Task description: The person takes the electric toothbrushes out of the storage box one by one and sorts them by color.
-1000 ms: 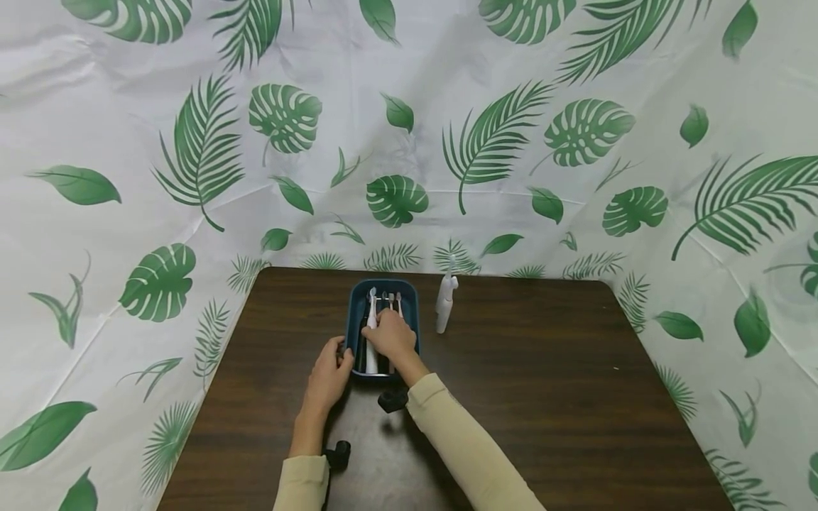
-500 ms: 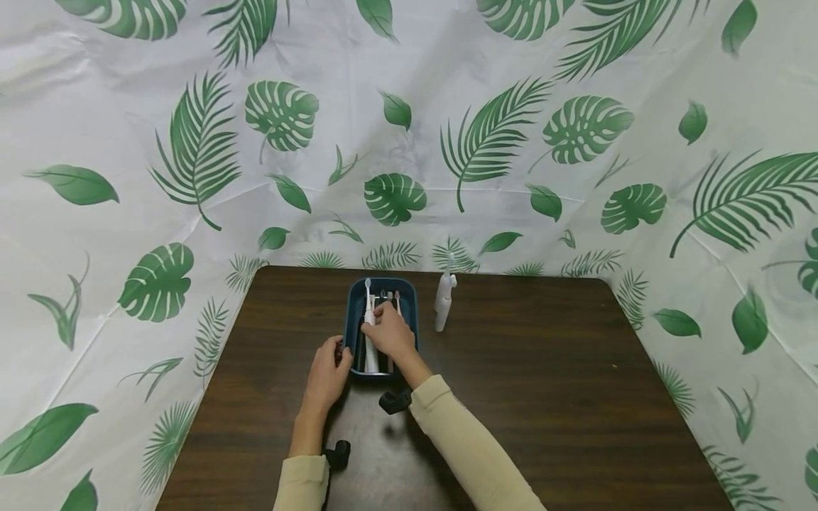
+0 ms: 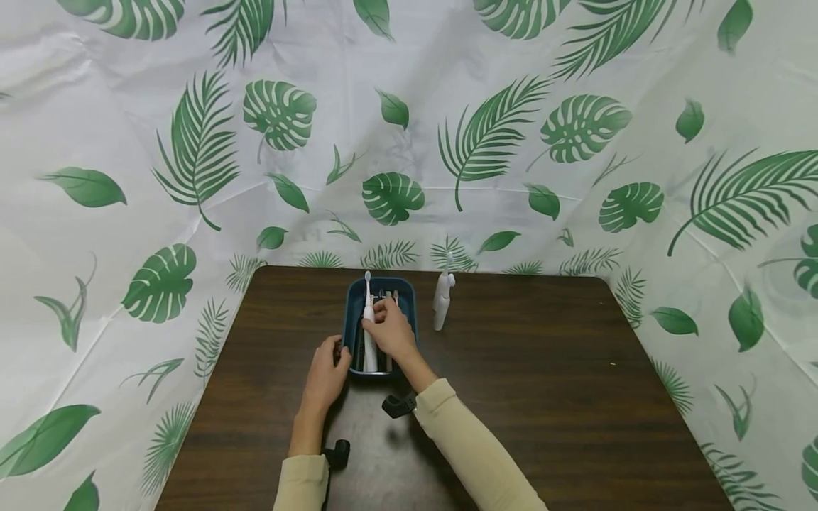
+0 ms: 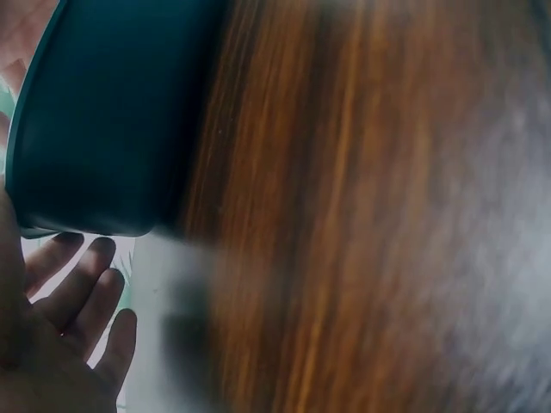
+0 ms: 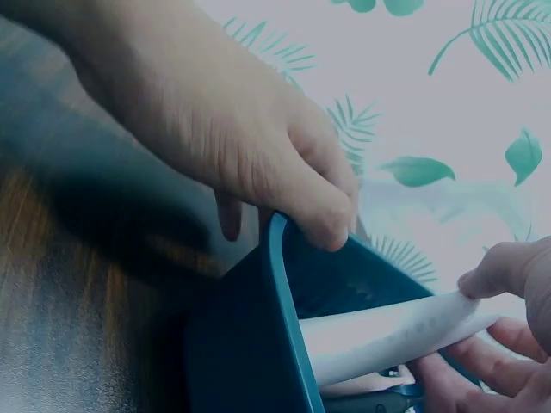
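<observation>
A white electric toothbrush (image 3: 368,312) lies lengthwise along the left side of a dark blue tray (image 3: 348,301), its brush head raised over the far rim. My right hand (image 3: 393,332) pinches its handle between thumb and fingers; the right wrist view shows this handle (image 5: 379,334) tilted inside the tray. My left hand (image 3: 327,372) holds the tray's left wall. Its thumb hooks over the rim in the right wrist view, while the left wrist view shows its fingers (image 4: 82,297) at the tray's outer corner. Several slim brushes (image 3: 388,294) lie beside the toothbrush, partly hidden by my right hand.
Right of the tray, white toothbrush-like items (image 3: 442,312) stand upright close together. The dark wooden table (image 3: 524,369) extends to the right and front. A leaf-patterned sheet (image 3: 345,142) hangs behind its far edge.
The white toothbrush's head has risen and moved toward the far rim, with my right hand shifting along it. My left hand stays at the tray's side.
</observation>
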`<action>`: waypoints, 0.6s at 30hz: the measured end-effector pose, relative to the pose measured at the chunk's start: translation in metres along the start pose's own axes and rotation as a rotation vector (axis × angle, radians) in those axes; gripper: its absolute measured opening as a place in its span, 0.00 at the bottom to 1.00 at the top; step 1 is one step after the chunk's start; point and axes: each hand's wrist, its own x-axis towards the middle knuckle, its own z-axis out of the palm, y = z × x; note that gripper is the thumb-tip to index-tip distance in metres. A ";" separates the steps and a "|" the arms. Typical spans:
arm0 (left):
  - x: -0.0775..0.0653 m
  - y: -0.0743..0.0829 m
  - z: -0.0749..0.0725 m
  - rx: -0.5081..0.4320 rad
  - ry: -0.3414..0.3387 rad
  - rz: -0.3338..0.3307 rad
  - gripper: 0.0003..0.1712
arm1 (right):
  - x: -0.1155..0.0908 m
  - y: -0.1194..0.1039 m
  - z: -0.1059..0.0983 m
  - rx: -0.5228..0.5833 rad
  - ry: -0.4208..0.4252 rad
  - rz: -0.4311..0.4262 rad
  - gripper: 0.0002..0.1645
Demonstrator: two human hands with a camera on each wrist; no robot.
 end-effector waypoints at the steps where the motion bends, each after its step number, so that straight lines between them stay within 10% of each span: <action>1: 0.000 0.000 0.001 0.001 -0.003 -0.004 0.21 | 0.000 0.001 0.000 0.023 0.008 -0.010 0.20; 18: -0.003 0.004 0.001 -0.015 -0.007 -0.012 0.23 | -0.018 -0.013 -0.029 0.274 0.210 -0.155 0.20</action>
